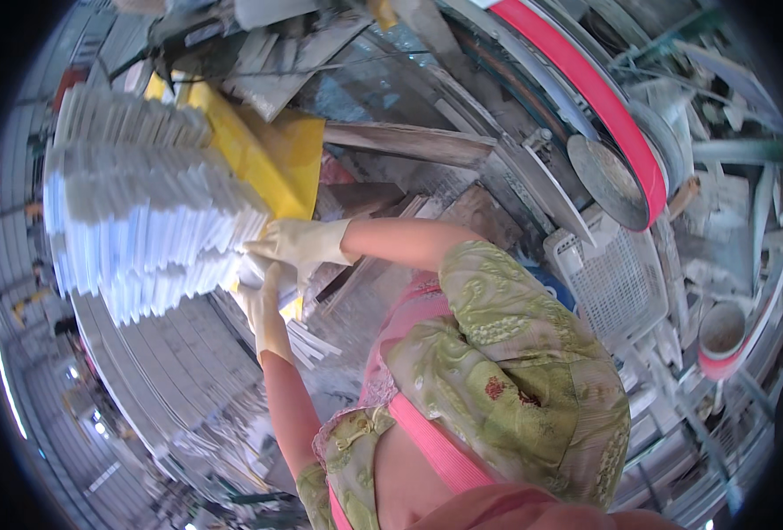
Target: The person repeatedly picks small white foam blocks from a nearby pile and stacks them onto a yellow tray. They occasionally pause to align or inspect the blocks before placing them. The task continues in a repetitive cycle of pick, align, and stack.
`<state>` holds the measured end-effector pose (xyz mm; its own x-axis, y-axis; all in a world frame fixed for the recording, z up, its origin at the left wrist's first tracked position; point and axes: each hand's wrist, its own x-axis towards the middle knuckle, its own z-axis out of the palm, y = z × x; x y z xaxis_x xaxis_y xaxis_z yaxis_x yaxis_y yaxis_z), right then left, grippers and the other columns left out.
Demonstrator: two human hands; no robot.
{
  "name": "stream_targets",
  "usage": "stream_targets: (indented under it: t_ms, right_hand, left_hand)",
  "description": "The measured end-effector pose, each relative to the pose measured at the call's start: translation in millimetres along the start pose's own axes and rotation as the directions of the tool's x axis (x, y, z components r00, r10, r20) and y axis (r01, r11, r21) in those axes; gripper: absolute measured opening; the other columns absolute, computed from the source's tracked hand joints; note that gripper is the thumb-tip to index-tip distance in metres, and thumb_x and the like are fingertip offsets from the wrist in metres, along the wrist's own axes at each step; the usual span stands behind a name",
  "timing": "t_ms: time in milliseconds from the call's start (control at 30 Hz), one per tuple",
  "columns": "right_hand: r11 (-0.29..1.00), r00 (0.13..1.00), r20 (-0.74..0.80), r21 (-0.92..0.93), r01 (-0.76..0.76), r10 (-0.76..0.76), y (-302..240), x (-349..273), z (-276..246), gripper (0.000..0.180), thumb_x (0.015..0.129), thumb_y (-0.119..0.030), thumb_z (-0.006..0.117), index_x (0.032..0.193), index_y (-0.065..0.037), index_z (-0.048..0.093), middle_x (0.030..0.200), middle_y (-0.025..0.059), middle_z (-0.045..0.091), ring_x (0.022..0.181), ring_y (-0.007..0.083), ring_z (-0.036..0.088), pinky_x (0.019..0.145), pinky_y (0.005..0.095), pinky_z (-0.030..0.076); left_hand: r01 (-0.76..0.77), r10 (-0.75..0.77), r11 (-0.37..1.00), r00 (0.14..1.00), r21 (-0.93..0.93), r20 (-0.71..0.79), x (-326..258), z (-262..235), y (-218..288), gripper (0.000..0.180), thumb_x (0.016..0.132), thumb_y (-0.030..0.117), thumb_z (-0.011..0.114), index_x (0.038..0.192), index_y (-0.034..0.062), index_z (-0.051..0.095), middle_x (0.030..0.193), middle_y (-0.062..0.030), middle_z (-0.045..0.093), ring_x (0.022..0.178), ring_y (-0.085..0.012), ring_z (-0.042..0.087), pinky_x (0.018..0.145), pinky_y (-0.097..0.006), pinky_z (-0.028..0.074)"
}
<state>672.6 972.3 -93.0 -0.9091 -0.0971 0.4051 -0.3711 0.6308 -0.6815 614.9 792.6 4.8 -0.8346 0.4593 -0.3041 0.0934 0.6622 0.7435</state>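
Note:
Both my hands wear cream rubber gloves and meet at the near right end of a tall stack of thin white strips (144, 216). My right hand (296, 245) reaches in from the right, its fingers bent over the ends of strips at the edge of the stack. Just below it, my left hand (263, 305) is closed on the lower side of the same strips, thumb up. How many strips lie between the gloves is hidden. A few loose white strips (307, 343) stick out below my left wrist.
A yellow sheet (290, 163) stands behind the stack, on a grey slatted surface (157, 353). Wooden boards (409, 143) lie beyond my right arm. To the right are a white perforated crate (617, 287), a curved red band (586, 79) and a round bucket (722, 331).

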Motion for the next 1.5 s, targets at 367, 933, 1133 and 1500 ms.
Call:
stream_targets:
  t_ms: [367,933,1133,1500]
  right_hand:
    - [0.987,0.860,-0.509,-0.124,-0.103,0.026,-27.1,-109.0,-18.6,0.066,0.079,-0.034,0.076,0.132,0.000,0.057,0.126,0.0182,0.062,0.119,0.0350,0.056,0.098,0.0437,0.046]
    - [-0.069,-0.944,-0.145,0.983,-0.172,0.295,-94.7,-660.6,95.4,0.042,0.096,-0.037,0.053,0.113,-0.004,0.072,0.114,0.0228,0.071,0.105,0.0392,0.068,0.095,0.0454,0.052]
    - [-0.384,-0.955,0.039,0.920,-0.081,0.295,-43.0,-764.1,146.2,0.041,0.093,-0.037,0.057,0.116,-0.006,0.071,0.118,0.0224,0.069,0.112,0.0412,0.065,0.097,0.0486,0.051]
    - [-0.643,-0.761,-0.634,0.528,-0.555,0.136,101.2,-878.5,142.4,0.057,0.088,-0.019,0.066,0.141,-0.004,0.051,0.125,0.0185,0.068,0.113,0.0398,0.066,0.096,0.0457,0.053]
  left_hand:
    - [-0.196,0.194,0.977,0.980,0.081,0.041,15.0,18.4,17.4,0.063,0.099,0.043,0.062,0.139,-0.0064,0.054,0.132,-0.0217,0.063,0.124,-0.0278,0.059,0.108,-0.037,0.043]
    - [-0.851,0.456,0.518,0.360,0.086,0.814,-141.2,244.7,162.6,0.038,0.107,0.022,0.053,0.135,-0.0019,0.061,0.141,-0.0166,0.059,0.130,-0.0255,0.055,0.111,-0.038,0.041]
    - [-0.892,-0.135,0.390,0.191,0.230,0.972,-145.8,381.3,141.1,0.034,0.103,0.011,0.053,0.132,-0.0019,0.063,0.130,-0.0156,0.067,0.126,-0.0233,0.058,0.109,-0.035,0.042]
    - [-0.464,-0.527,0.516,0.491,0.720,0.694,-93.6,450.3,87.7,0.046,0.106,0.017,0.056,0.142,-0.0093,0.047,0.136,-0.0218,0.062,0.130,-0.0266,0.058,0.115,-0.039,0.042]
